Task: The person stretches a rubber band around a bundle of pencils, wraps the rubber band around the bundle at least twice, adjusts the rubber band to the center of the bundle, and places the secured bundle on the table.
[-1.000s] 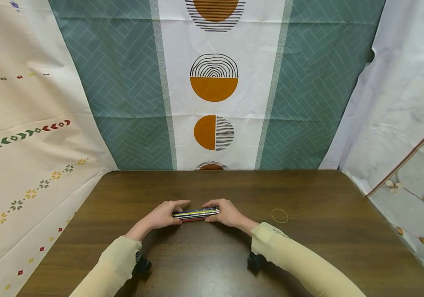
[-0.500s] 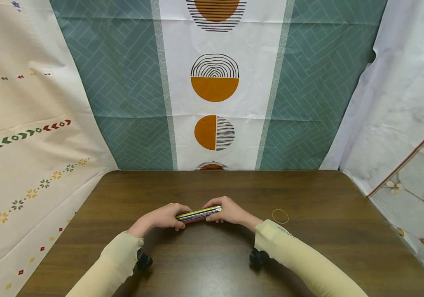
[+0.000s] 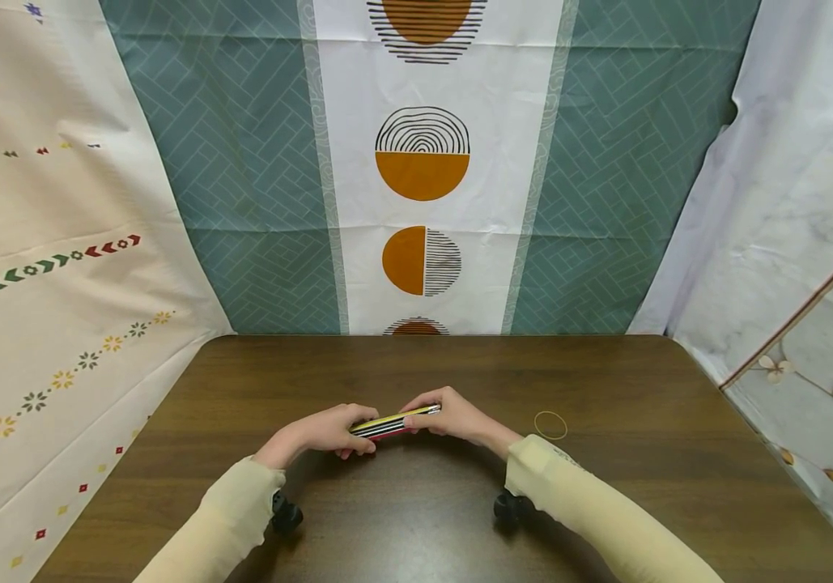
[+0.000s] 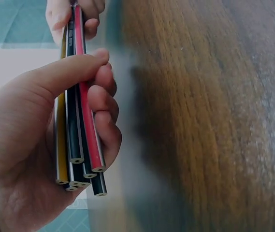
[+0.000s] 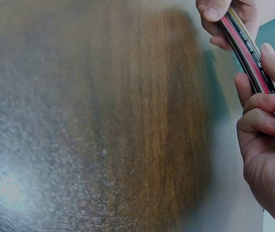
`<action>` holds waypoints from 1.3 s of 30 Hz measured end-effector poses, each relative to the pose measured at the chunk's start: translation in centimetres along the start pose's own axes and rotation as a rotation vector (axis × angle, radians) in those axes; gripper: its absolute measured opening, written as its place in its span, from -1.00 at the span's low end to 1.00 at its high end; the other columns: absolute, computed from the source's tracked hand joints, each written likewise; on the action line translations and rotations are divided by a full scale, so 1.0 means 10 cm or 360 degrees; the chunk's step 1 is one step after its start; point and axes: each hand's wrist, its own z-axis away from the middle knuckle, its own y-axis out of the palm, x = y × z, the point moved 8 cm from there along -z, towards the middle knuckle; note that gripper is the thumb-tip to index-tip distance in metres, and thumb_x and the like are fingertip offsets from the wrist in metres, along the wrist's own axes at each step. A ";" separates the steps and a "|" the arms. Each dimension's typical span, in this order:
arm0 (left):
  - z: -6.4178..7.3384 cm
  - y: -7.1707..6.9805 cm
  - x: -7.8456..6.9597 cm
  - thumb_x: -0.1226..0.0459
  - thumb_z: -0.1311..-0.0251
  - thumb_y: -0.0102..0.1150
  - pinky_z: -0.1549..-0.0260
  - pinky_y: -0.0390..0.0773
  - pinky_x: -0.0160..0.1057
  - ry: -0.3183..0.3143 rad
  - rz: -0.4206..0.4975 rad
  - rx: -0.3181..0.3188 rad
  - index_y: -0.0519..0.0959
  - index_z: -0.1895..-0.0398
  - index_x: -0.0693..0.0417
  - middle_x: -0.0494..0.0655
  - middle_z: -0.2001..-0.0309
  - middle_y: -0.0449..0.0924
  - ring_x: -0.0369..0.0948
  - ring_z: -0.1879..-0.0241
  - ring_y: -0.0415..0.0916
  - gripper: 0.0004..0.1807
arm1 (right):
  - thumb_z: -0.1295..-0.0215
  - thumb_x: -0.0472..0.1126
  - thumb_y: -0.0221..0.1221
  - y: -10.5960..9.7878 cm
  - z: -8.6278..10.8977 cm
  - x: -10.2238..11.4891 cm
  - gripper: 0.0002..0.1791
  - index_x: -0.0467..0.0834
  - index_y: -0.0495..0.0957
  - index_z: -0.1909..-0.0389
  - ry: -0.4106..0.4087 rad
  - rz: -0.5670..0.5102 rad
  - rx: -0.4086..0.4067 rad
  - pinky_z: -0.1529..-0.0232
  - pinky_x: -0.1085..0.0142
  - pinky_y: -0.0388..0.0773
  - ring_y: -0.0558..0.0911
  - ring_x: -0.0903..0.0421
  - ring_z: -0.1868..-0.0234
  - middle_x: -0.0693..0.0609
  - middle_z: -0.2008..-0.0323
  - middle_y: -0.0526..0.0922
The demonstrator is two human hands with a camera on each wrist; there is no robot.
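Between my two hands is a bundle of several pencils [image 3: 385,425], black, red and yellow with pale stripes, tilted up toward the right in the head view. My left hand [image 3: 327,429] wraps its thumb and fingers round the left part. In the left wrist view the flat, uneven ends stick out below that grip, with a red pencil [image 4: 92,130] and a yellow pencil [image 4: 61,140] on opposite sides. At the other end my right hand [image 3: 454,417] pinches the bundle between thumb and curled fingers. Small silvery tips show there, partly hidden by the fingers.
A thin yellow rubber band [image 3: 550,425] lies on the brown wooden table [image 3: 416,518], right of my right hand. Patterned cloth [image 3: 423,267] hangs behind the table, with more cloth along both sides. Dark wrist devices sit under both sleeves.
The bundle has tilted, its right end now higher than its left. My left hand has shifted slightly right along it, and its fingers have closed in round the pencils.
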 end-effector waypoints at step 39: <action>-0.32 0.30 -0.40 0.09 -0.43 0.09 0.77 0.41 -0.36 0.0079 0.0213 -0.0123 0.41 -0.15 0.16 -0.11 0.54 0.45 -0.30 0.76 0.30 -0.60 | -0.34 -0.21 0.23 -0.43 0.33 0.17 -0.82 -0.19 0.55 0.45 -0.0095 -0.0141 -0.0830 0.67 0.44 0.26 0.31 0.25 0.73 0.09 0.66 0.41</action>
